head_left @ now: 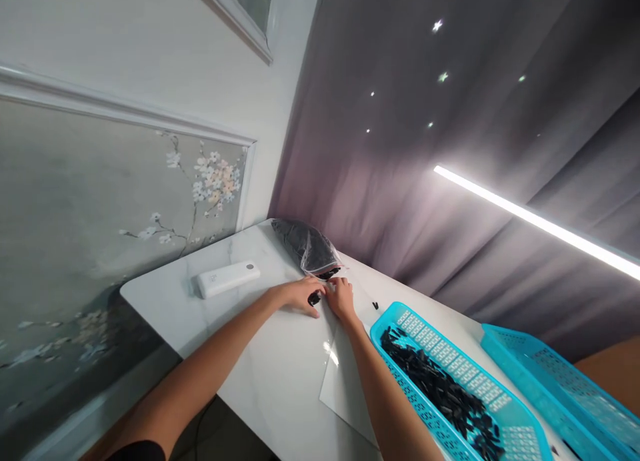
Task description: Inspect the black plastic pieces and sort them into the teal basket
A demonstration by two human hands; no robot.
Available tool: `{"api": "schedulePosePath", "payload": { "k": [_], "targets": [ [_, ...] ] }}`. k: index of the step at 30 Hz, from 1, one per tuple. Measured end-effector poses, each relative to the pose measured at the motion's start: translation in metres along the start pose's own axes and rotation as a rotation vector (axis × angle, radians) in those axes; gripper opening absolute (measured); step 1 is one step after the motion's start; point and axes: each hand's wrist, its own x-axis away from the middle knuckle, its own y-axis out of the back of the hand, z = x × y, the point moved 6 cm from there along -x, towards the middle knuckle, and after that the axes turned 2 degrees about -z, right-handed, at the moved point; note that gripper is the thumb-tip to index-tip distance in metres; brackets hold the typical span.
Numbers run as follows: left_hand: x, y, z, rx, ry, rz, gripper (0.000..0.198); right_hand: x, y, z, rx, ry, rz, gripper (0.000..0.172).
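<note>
left hand [299, 295] and right hand [342, 299] meet at one bag [306, 246] beside two baskets [453, 357] [553, 375].

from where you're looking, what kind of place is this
Probably a room in a home used for small piecework, not a workshop: a wall panel painted with blossoms, a grey curtain, and a white table with a blue basket of small black parts.
</note>
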Motion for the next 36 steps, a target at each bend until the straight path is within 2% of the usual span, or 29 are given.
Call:
{"api": "schedulePosePath", "payload": {
  "k": [3,6,14,20,23,27,29,32,36],
  "targets": [
    [0.002,0.005,0.013,0.090,0.049,0.057,0.041,-0.006,-0.002,-0.001,-0.027,-0.007,-0.013,0.036],
    [0.004,0.005,0.018,0.140,0.101,0.068,0.039,-0.011,-0.004,-0.001,-0.069,-0.004,0.001,0.035],
    [0.004,0.002,0.017,0.160,0.138,0.016,0.030,-0.017,-0.010,-0.001,-0.171,-0.062,0.030,0.034],
    [-0.001,-0.006,0.020,0.113,0.156,-0.064,0.027,0.001,-0.007,0.000,-0.262,-0.055,0.039,0.035],
    [-0.003,-0.012,0.016,0.087,0.162,-0.128,0.030,0.013,0.006,-0.016,-0.251,-0.142,-0.050,0.034],
    [-0.005,-0.016,0.002,0.046,0.115,-0.203,0.039,0.028,0.030,-0.052,-0.150,-0.398,-0.257,0.035],
    [-0.005,-0.017,-0.004,0.025,0.086,-0.223,0.046,0.033,0.034,-0.067,-0.108,-0.495,-0.300,0.036],
    [-0.006,-0.020,-0.008,0.022,0.055,-0.206,0.051,0.033,0.030,-0.081,-0.093,-0.526,-0.256,0.035],
    [-0.006,-0.024,-0.010,0.063,0.014,-0.156,0.041,0.023,0.019,-0.081,-0.143,-0.425,-0.139,0.032]
  ]
}}
